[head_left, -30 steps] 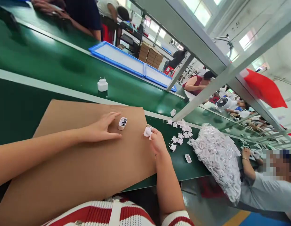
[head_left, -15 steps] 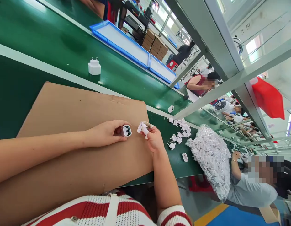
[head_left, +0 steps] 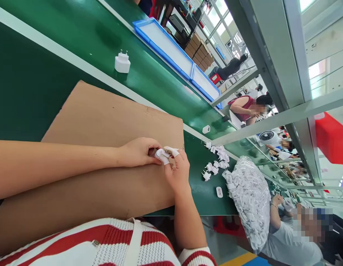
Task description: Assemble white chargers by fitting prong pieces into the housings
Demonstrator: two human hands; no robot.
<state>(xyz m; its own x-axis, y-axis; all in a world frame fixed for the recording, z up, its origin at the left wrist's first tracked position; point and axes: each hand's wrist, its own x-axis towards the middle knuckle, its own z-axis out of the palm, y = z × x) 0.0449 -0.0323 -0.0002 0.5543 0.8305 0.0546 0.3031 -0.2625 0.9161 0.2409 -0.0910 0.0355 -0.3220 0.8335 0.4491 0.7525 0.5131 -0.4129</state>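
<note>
My left hand (head_left: pixel 139 152) is closed around a white charger housing (head_left: pixel 158 151), mostly hidden by my fingers, above the brown cardboard sheet (head_left: pixel 116 118). My right hand (head_left: pixel 177 170), with white covers on thumb and fingertip, pinches a white plug cap (head_left: pixel 162 153) against the housing's end. Whether the cap is fully seated I cannot tell. Right of my hands, several white plug caps with pins (head_left: pixel 216 167) lie on the green table. Nearer me is a single white cap (head_left: pixel 219 192) lying on its own.
A white charger (head_left: pixel 122 62) stands pins up on the green strip beyond the cardboard. Another white housing (head_left: pixel 206 129) lies farther right. A clear bag of white parts (head_left: pixel 250 199) fills the right side, beside a co-worker (head_left: pixel 290 236). Blue-edged trays (head_left: pixel 166 46) line the far side.
My hands have come together: the plug cap in my right hand now meets the housing in my left, covering its open end. The camera view has shifted and tilted slightly.
</note>
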